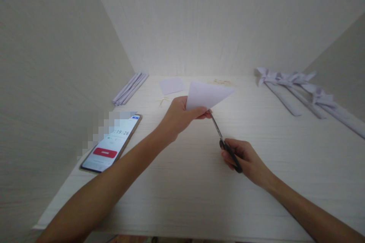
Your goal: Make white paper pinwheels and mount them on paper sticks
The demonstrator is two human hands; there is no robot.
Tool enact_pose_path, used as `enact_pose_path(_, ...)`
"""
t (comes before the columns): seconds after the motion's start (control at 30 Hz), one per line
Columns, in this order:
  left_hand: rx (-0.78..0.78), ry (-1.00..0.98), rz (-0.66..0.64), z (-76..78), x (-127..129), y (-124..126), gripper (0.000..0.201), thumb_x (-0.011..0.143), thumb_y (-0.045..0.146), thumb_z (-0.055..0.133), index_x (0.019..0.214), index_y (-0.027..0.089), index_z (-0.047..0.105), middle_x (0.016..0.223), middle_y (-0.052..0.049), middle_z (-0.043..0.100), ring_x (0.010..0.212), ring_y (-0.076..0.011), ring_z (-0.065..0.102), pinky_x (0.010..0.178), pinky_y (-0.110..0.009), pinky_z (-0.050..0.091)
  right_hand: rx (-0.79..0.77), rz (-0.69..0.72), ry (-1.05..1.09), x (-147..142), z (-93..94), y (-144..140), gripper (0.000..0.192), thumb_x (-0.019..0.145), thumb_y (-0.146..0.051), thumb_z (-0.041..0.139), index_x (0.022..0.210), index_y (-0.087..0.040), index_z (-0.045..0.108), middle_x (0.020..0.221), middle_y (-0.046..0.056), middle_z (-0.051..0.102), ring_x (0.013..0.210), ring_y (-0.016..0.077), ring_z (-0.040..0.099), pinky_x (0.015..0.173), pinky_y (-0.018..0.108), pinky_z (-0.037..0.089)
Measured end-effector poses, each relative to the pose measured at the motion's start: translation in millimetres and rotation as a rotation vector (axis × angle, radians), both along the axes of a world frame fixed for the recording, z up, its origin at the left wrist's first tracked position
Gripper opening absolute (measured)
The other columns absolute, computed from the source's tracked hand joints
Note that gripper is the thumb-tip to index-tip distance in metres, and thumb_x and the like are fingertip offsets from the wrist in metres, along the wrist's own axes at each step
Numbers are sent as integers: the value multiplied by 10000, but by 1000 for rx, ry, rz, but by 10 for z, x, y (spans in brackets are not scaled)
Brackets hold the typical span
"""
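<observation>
- a folded white paper triangle (207, 95) is pinched at its lower corner between thumb and fingers of the left hand (178, 115), just above the middle of the frame, and is held up off the table (194, 182).
- black-handled scissors (225, 144) are gripped by the right hand (246, 159), fingers closed through the handles, right of centre; the blade tips are met by the paper's lower corner, just beside the left thumb. whether the blades are parted cannot be told.
- a flat white paper square (172, 85) is seen lying on the table behind the left hand, with small pale sticks (162, 101) just beside it.
- a bundle of rolled paper tubes (130, 88) is laid at the upper left of the table.
- a phone (111, 143), its screen lit, is laid at the left.
- finished paper pinwheels (302, 89) on long stems are spread along the upper right.
</observation>
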State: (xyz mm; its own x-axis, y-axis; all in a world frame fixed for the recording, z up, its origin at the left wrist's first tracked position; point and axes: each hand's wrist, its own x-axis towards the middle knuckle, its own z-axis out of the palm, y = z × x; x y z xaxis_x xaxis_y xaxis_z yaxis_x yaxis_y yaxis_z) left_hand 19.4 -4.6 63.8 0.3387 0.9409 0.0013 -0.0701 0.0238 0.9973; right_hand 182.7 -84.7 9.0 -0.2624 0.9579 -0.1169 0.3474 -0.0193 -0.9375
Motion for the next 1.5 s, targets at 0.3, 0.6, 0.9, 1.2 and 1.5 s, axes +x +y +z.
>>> enact_pose_path(0.3,-90,-159,2,-59,-5,50,145,617,162,613,729,71,601,689,-40,652,652,-109,612,732,-258,476,44,-38,129,16,-29,17,390,718,-511,458,524,-187,358,420,-44,374,391,67,323,369,216,248)
enact_pose_path(0.6,-141,-160,-54,-178,4,107,138,619,182,605,706,75,593,728,-50,635,557,-57,539,629,-221,432,75,-114,280,51,-101,63,361,736,-446,497,520,-164,433,424,-31,413,412,68,333,400,223,246)
enact_pose_path(0.9,-5,3,-235,-609,111,94,150,692,223,517,680,88,580,513,11,516,451,-50,412,460,-190,304,-79,-424,741,56,-91,191,234,653,-361,626,633,-143,542,521,-18,513,387,28,305,361,180,221)
enact_pose_path(1.2,422,392,-289,-622,87,-83,196,776,225,390,797,144,568,519,32,440,481,-79,415,500,-195,336,-128,-472,930,129,-106,300,263,608,-383,657,632,-159,523,518,-42,512,367,8,289,347,143,265)
enact_pose_path(1.5,364,372,-386,-622,94,-77,317,639,412,581,818,153,548,602,17,502,523,-93,423,499,-201,341,-111,-436,896,119,-110,279,180,638,-230,650,611,-166,485,530,-47,522,380,3,329,361,126,289)
